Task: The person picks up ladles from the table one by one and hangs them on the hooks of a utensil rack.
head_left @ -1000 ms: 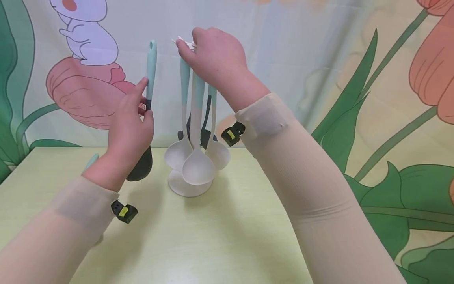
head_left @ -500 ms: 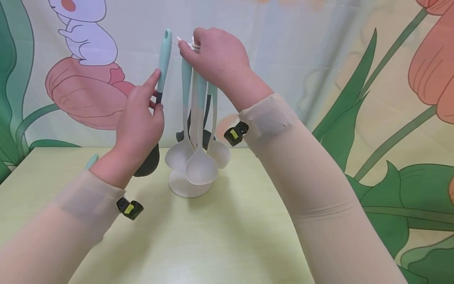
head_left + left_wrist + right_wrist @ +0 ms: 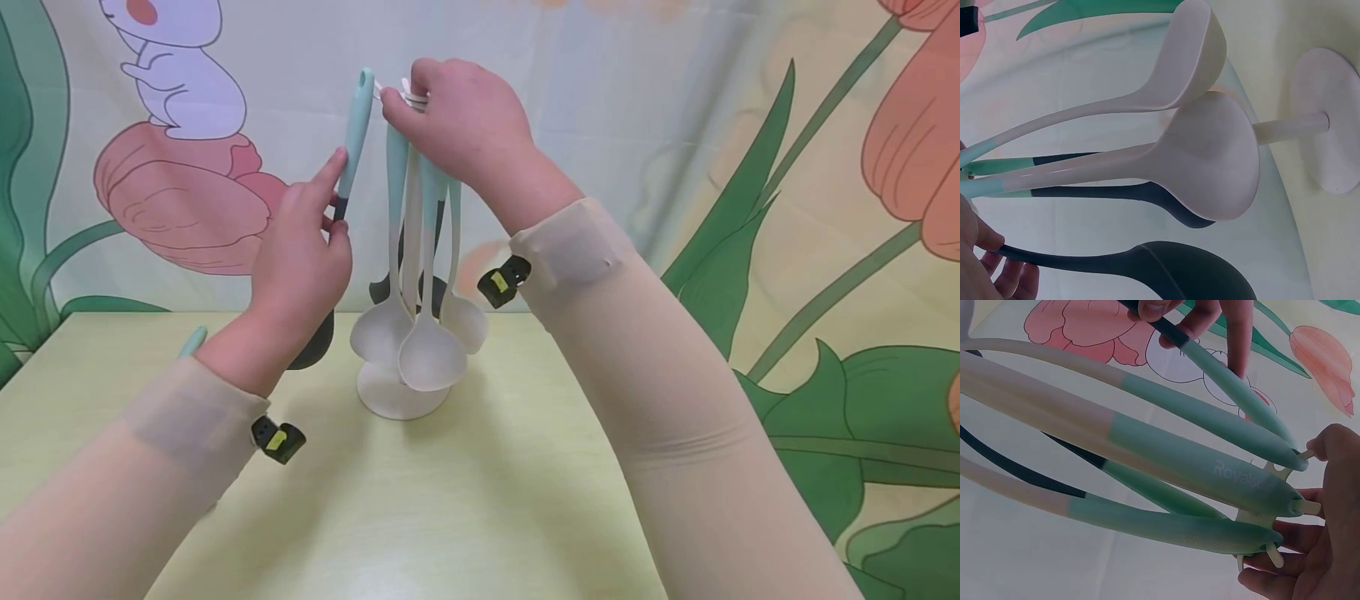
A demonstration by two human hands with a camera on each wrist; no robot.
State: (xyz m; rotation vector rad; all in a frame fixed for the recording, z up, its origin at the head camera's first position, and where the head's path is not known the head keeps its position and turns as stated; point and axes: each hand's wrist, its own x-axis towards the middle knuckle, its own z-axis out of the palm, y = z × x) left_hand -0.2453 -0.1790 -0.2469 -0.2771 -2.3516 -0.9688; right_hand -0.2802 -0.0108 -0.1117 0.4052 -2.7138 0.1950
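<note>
In the head view my left hand [image 3: 300,250] pinches a dark ladle [image 3: 356,142] by its neck, mint handle upward and slightly tilted right; my forearm hides part of its bowl. In the right wrist view the handle's holed end lies right at a hook tip. My right hand [image 3: 472,125] grips the top of the white utensil stand [image 3: 402,404], its fingers among the hooks [image 3: 1310,507]. From the stand hang several utensils with mint handles, among them a white ladle [image 3: 432,354] in front and dark-headed ones behind, partly hidden.
Another mint handle [image 3: 193,342] shows on the pale table [image 3: 450,500], mostly hidden behind my left forearm. Behind the table hangs a printed curtain [image 3: 600,125] with flowers and a rabbit.
My left hand has carried the dark ladle right and up to the stand, its handle now tilting right. The front white ladle has swung slightly right; the right hand has barely shifted.
</note>
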